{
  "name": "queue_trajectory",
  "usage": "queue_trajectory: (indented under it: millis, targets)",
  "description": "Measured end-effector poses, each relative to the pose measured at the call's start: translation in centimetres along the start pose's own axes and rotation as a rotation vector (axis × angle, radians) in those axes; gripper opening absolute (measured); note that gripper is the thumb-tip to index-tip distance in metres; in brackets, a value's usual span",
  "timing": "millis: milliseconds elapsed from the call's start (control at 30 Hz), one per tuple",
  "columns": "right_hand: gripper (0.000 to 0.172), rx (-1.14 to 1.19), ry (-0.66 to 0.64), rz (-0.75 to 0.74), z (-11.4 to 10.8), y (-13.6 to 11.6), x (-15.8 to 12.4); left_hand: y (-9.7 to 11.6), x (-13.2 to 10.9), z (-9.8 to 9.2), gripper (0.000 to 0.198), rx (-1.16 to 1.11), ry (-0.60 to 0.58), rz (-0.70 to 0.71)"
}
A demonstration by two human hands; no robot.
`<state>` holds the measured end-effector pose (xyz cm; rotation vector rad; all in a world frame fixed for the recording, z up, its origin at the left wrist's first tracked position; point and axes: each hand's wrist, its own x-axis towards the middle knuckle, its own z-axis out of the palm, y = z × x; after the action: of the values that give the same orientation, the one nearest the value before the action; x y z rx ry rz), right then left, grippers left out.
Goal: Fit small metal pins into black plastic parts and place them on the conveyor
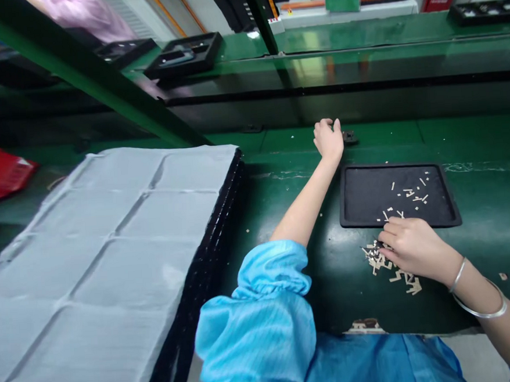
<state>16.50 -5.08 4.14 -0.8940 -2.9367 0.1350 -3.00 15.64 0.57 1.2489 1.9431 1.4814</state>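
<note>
My left hand [327,139] is stretched out to the far side of the green bench, fingers loosely bent and thumb apart, with nothing seen in it. Just right of it lies a small dark block [349,138]. Closer to me, my right hand [411,247] has its fingers drawn together over the front edge of a black tray [362,192]. What its fingertips hold, if anything, is hidden. Beneath them a loose pile of small beige strips [412,285] lies on the bench, with some shiny bits among them. More beige pieces [409,193] are scattered in the tray.
On the left, a tall stack of black trays is topped by a pale sheeted layer [140,245]. A slanting green post [112,90] crosses above it. A red object [3,173] is at far left. Black trays [186,55] stand on the raised shelf behind.
</note>
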Motion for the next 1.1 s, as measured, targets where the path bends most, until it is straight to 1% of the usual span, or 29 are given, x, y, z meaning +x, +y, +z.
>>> queue_trajectory:
  millis: [67, 133, 167, 233, 300, 367, 400, 467, 533, 633, 733, 800, 867, 933, 1000, 1100]
  targets:
    - [0.012, 0.018, -0.036, 0.018, 0.0, -0.1, 0.0, -0.1, -1.6, -0.9, 0.01, -0.054, -0.058, 0.104]
    - [0.01, 0.038, -0.081, 0.04, 0.0, -0.2, 0.0, 0.2, -4.2, -1.6, 0.009, -0.186, -0.19, 0.242]
    - [0.008, 0.046, -0.103, 0.052, 0.0, -0.3, 0.0, 0.5, -5.8, -2.0, 0.011, -0.265, -0.274, 0.279]
    - [0.007, 0.057, -0.133, 0.081, 0.0, -0.4, 0.0, 1.2, -9.1, -2.7, 0.016, -0.409, -0.465, 0.264]
    - [0.013, 0.065, -0.149, 0.11, 0.0, -0.4, 0.0, 1.8, -12.2, -3.5, 0.018, -0.501, -0.639, 0.219]
    - [0.019, 0.08, -0.158, 0.142, -0.2, -0.1, 0.1, 2.2, -14.3, -4.1, 0.017, -0.501, -0.768, 0.196]
    - [0.02, 0.098, -0.16, 0.157, -0.3, 0.0, 0.1, 2.3, -14.9, -4.4, 0.016, -0.485, -0.817, 0.2]
    - [0.019, 0.163, -0.152, 0.187, -0.5, 0.4, 0.1, 2.3, -15.4, -4.7, 0.015, -0.458, -0.879, 0.216]
    - [0.017, 0.251, -0.131, 0.216, -0.6, 0.8, 0.0, 2.2, -15.3, -4.7, 0.014, -0.464, -0.911, 0.21]
    - [0.016, 0.384, -0.112, 0.254, -0.7, 1.3, -0.2, 2.2, -14.9, -4.4, 0.012, -0.489, -0.932, 0.168]
    - [0.013, 0.54, -0.088, 0.321, -0.4, 1.8, -0.3, 2.3, -15.0, -4.4, 0.012, -0.484, -0.934, 0.155]
    - [0.011, 0.652, -0.025, 0.394, -0.1, 2.3, -0.4, 2.4, -15.1, -4.6, 0.02, -0.478, -0.937, 0.166]
    - [0.01, 0.768, 0.058, 0.479, 0.2, 2.9, -0.4, 2.6, -15.2, -4.8, 0.032, -0.479, -0.942, 0.185]
    - [0.01, 0.872, 0.145, 0.562, 0.3, 3.5, -0.5, 2.6, -15.3, -4.9, 0.04, -0.486, -0.956, 0.201]
    - [0.012, 0.954, 0.221, 0.624, 0.4, 4.0, -0.5, 2.5, -15.3, -4.8, 0.041, -0.507, -0.985, 0.196]
    - [0.017, 1.036, 0.313, 0.675, 0.5, 4.7, -0.5, 2.3, -15.2, -4.5, 0.038, -0.525, -1.034, 0.163]
